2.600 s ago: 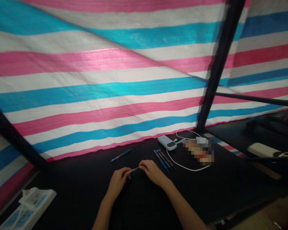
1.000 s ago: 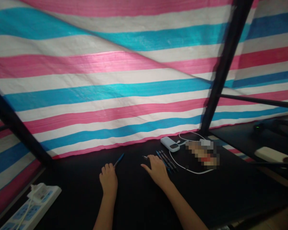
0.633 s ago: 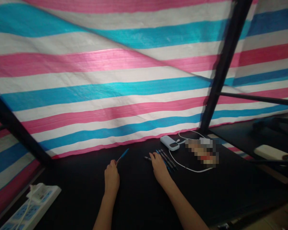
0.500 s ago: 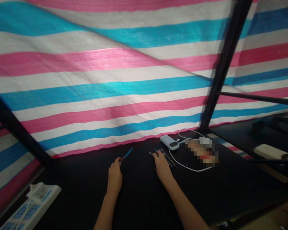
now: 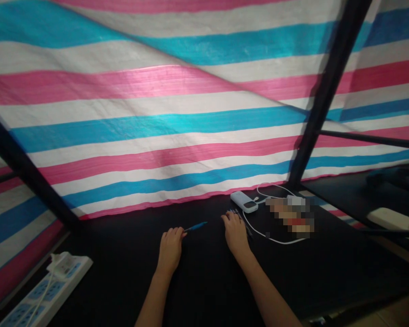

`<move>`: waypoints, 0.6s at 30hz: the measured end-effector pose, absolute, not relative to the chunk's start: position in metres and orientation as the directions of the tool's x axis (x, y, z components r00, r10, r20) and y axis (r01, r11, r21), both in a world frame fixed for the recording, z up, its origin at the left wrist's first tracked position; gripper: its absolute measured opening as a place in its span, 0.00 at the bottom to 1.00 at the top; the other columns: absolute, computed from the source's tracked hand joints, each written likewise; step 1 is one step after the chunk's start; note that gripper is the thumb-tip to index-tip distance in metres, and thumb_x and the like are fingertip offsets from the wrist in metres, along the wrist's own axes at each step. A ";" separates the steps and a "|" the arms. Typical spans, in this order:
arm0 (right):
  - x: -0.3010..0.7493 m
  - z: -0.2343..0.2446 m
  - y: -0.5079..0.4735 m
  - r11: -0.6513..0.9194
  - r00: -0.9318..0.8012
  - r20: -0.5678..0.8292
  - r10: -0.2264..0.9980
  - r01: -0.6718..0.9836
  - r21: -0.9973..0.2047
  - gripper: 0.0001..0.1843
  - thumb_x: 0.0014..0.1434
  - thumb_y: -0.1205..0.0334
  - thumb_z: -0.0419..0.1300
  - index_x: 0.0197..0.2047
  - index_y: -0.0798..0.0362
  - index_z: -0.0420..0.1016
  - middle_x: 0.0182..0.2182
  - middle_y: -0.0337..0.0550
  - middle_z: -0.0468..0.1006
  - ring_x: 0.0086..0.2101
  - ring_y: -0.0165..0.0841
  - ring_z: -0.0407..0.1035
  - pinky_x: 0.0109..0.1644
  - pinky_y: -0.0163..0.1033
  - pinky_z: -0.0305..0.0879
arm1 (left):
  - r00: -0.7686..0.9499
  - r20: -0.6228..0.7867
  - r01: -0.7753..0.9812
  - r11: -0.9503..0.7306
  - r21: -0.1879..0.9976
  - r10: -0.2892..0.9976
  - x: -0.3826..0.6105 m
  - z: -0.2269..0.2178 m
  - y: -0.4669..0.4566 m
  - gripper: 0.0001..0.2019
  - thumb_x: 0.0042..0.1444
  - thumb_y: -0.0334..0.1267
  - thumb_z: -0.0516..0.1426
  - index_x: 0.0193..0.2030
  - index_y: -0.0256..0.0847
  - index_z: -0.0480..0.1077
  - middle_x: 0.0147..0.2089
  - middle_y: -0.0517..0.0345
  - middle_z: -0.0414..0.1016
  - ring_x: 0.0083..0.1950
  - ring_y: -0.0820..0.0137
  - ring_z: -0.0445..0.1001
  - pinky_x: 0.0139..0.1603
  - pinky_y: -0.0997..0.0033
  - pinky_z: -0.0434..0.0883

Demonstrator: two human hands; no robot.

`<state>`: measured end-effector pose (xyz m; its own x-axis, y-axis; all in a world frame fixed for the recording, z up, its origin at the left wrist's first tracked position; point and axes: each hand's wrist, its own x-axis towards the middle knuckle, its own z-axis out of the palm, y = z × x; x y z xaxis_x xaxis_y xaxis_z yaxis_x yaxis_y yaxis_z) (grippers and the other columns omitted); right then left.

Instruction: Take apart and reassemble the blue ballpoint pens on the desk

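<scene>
Left hand [image 5: 171, 249]: I pinch a blue pen [image 5: 197, 225], pointing near three o'clock.
Right hand [image 5: 235, 230]: over pens [image 5: 249, 232]; I can't tell its grip.
Power bank [image 5: 244, 201]: one o'clock from it.

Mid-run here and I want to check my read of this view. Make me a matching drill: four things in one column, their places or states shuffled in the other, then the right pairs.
Column 1
1. Blue pen
2. Right hand
3. Power bank
4. Power strip

Column 2
A. Lower left of the view, with a plug in it
B. Over a cluster of pens
C. White, with a dark panel
D. Held in the left hand

Pairs: 1-D, 2-B, 3-C, 4-A
</scene>
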<state>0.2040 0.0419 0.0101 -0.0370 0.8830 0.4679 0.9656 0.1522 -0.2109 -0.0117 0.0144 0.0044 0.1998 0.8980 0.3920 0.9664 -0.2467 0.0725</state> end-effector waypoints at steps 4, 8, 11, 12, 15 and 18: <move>0.197 0.018 0.037 0.424 -0.120 0.564 0.817 0.787 -0.448 0.15 0.60 0.62 0.46 0.47 0.51 0.67 0.43 0.46 0.69 0.44 0.36 0.61 0.49 0.41 0.54 | 0.268 0.366 0.952 -0.303 0.040 0.891 -0.008 0.004 0.013 0.12 0.61 0.36 0.42 0.35 0.41 0.64 0.34 0.59 0.69 0.36 0.70 0.64 0.35 0.71 0.57; 0.187 0.010 0.036 0.486 -0.414 0.290 0.863 0.520 -0.703 0.16 0.60 0.55 0.47 0.44 0.52 0.70 0.31 0.41 0.74 0.32 0.31 0.67 0.38 0.34 0.60 | 0.337 0.318 0.936 -0.353 -0.008 0.886 -0.006 0.004 0.011 0.11 0.61 0.37 0.42 0.34 0.41 0.64 0.34 0.59 0.68 0.36 0.70 0.65 0.36 0.70 0.57; 0.185 0.001 0.040 0.425 -0.492 0.167 0.854 0.477 -0.769 0.19 0.60 0.54 0.46 0.32 0.55 0.73 0.18 0.37 0.70 0.22 0.28 0.64 0.29 0.32 0.57 | 0.345 0.284 0.934 -0.358 -0.007 0.895 -0.004 0.006 0.008 0.12 0.61 0.38 0.42 0.35 0.42 0.63 0.33 0.59 0.68 0.36 0.70 0.65 0.36 0.70 0.58; 0.185 -0.001 0.042 0.433 -0.502 0.170 0.848 0.471 -0.768 0.19 0.59 0.54 0.47 0.29 0.56 0.73 0.17 0.36 0.69 0.21 0.27 0.63 0.28 0.31 0.56 | 0.346 0.269 0.933 -0.360 0.004 0.899 -0.004 0.007 0.007 0.12 0.61 0.39 0.41 0.35 0.42 0.63 0.33 0.59 0.69 0.35 0.70 0.66 0.36 0.70 0.58; 0.188 -0.002 0.045 0.465 -0.525 0.188 0.830 0.465 -0.753 0.18 0.58 0.55 0.49 0.26 0.56 0.73 0.17 0.36 0.68 0.22 0.27 0.62 0.27 0.31 0.55 | 0.359 0.205 0.925 -0.377 0.053 0.911 -0.002 0.010 0.006 0.13 0.61 0.40 0.40 0.35 0.42 0.62 0.33 0.59 0.70 0.35 0.71 0.68 0.36 0.72 0.59; 0.189 -0.002 0.046 0.499 -0.530 0.223 0.818 0.462 -0.733 0.13 0.56 0.58 0.52 0.30 0.55 0.74 0.20 0.37 0.71 0.24 0.28 0.65 0.30 0.31 0.57 | 0.353 0.115 0.926 -0.364 0.098 0.929 -0.002 0.011 0.007 0.17 0.62 0.42 0.36 0.35 0.41 0.63 0.32 0.58 0.71 0.34 0.71 0.70 0.34 0.73 0.60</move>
